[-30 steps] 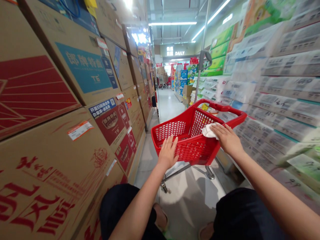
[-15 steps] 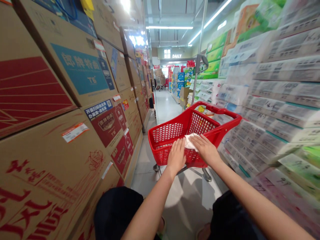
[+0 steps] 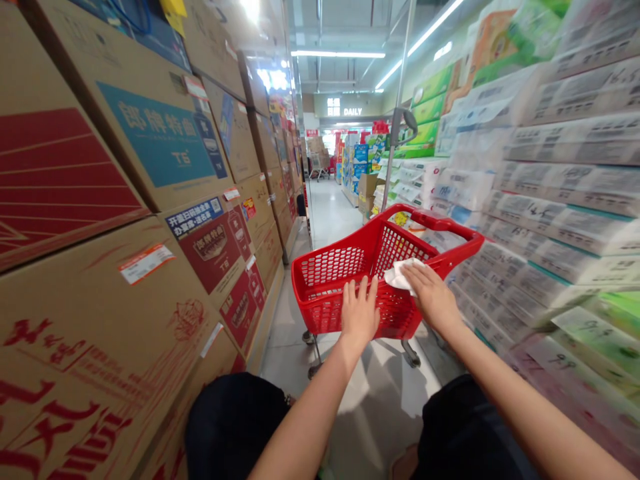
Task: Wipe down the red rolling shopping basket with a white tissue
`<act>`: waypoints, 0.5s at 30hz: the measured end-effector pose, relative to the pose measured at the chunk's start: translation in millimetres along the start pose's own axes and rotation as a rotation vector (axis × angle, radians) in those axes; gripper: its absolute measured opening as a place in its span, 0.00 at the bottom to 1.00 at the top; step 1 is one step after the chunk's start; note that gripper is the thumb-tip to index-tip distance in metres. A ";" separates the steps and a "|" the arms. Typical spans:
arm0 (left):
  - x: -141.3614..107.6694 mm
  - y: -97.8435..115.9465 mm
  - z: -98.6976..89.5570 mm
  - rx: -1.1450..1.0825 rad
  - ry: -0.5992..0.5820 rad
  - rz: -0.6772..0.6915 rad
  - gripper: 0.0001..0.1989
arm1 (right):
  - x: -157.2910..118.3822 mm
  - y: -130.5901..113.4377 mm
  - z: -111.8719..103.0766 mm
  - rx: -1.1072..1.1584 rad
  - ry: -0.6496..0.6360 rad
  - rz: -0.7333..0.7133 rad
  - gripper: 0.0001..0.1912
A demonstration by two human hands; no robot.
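Note:
A red plastic shopping cart [image 3: 320,313] with a perforated basket stands in front of me, its handle up at the right. My left hand [image 3: 360,310] rests against the near rim of the basket with its fingers spread, and nothing is in it. Under the fingers of my right hand [image 3: 434,293] a crumpled white cloth [image 3: 397,277] is held on the near rim, to the right of my left hand. The palm side of my right hand is hidden.
Stacked cardboard boxes [image 3: 150,267] wall the left side. Packs of wrapped paper [image 3: 560,207] are piled close on the right. A metal post [image 3: 400,87] rises behind the cart, and a tiled aisle floor [image 3: 330,200] runs ahead.
My right hand has slid right along the rim with the white cloth, away from my left hand. The left fingers have spread, and the hand has shifted slightly right.

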State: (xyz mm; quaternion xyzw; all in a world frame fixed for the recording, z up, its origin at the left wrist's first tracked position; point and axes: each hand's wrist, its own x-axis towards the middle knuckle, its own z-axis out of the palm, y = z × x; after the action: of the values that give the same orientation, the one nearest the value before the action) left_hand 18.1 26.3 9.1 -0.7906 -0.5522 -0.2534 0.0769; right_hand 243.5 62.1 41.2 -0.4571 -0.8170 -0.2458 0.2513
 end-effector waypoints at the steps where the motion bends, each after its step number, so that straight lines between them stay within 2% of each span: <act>1: 1.3 0.4 0.7 -0.005 -0.001 0.012 0.45 | -0.7 -6.0 0.2 0.013 -0.010 -0.023 0.36; 3: 1.9 -4.1 0.9 -0.007 -0.005 0.065 0.45 | -0.5 -5.3 -3.6 0.024 -0.044 -0.080 0.38; 5: 0.0 -12.6 -0.3 0.001 -0.006 0.114 0.45 | 1.0 11.8 -11.8 0.005 -0.067 -0.111 0.37; 8: -4.2 -20.9 -2.7 0.013 0.009 0.149 0.44 | 3.7 48.7 -24.7 -0.065 -0.032 -0.052 0.33; 10: -5.5 -18.7 -2.5 0.029 0.026 0.139 0.43 | 5.0 62.3 -28.0 -0.103 0.005 0.002 0.30; 12: -5.0 -11.5 -0.7 0.057 0.033 0.111 0.41 | 5.8 57.4 -25.2 -0.118 0.024 0.028 0.29; 15: -2.6 -0.6 2.1 0.098 0.032 0.073 0.40 | 6.1 22.6 -13.2 -0.099 0.016 0.014 0.29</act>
State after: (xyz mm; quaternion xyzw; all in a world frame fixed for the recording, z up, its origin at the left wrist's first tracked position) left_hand 17.5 25.1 6.0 -0.8012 -0.5335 -0.2358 0.1336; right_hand 262.9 68.0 58.8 -0.4726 -0.7987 -0.2877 0.2367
